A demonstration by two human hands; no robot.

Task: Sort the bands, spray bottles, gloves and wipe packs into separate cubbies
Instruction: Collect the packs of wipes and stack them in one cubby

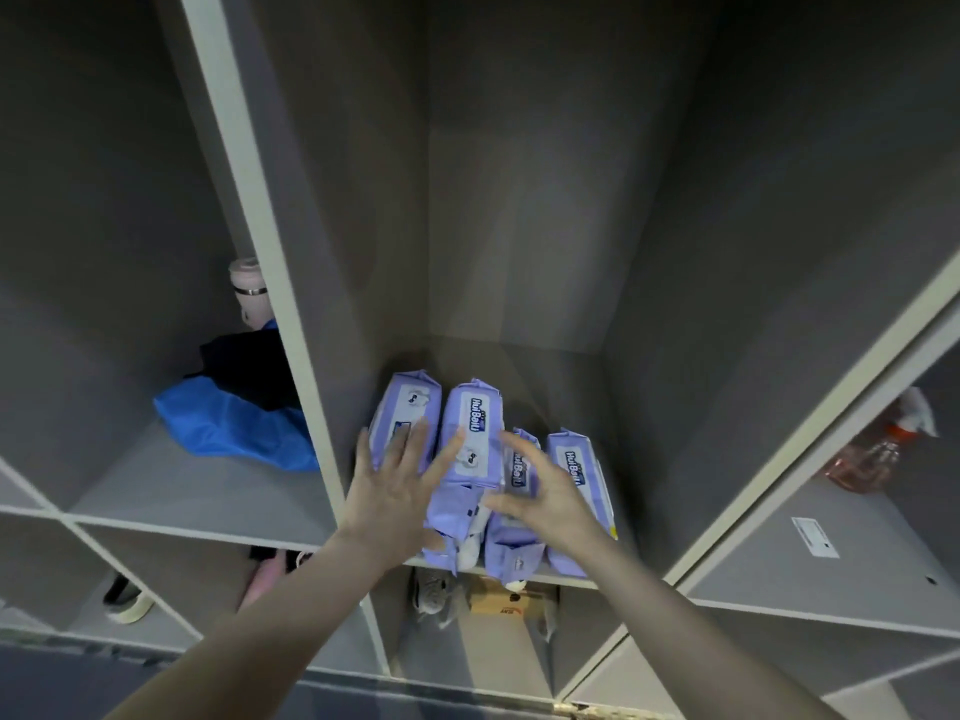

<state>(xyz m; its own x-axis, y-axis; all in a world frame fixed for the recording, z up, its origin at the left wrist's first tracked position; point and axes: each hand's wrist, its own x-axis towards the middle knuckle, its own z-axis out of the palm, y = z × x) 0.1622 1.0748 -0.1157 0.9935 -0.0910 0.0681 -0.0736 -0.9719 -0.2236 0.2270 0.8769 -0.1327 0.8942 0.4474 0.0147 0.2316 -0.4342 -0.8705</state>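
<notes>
In the left cubby (171,491) a blue bag (228,428) lies on the shelf with a dark cloth (249,371) heaped on top of it, and a pale pink bottle (248,291) stands behind them against the divider. The middle cubby (550,366) holds the purple wipe packs (475,433), stood on edge side by side near the front lip, their near ends just over the edge. The left hand (397,485) lies with straight, spread fingers on the two leftmost packs, pressing flat and gripping nothing. The right hand (545,496) hovers over the two packs on the right with its fingers loosely bent and parted; whether they actually touch the packs cannot be told. In the right cubby (831,553) a clear spray bottle (878,449) with pinkish liquid and a white trigger head lies on the shelf, and a white label (814,536) is stuck to the shelf closer to the front. Below, the lower cubbies show shoes (124,600) and a small cardboard box (511,600).
</notes>
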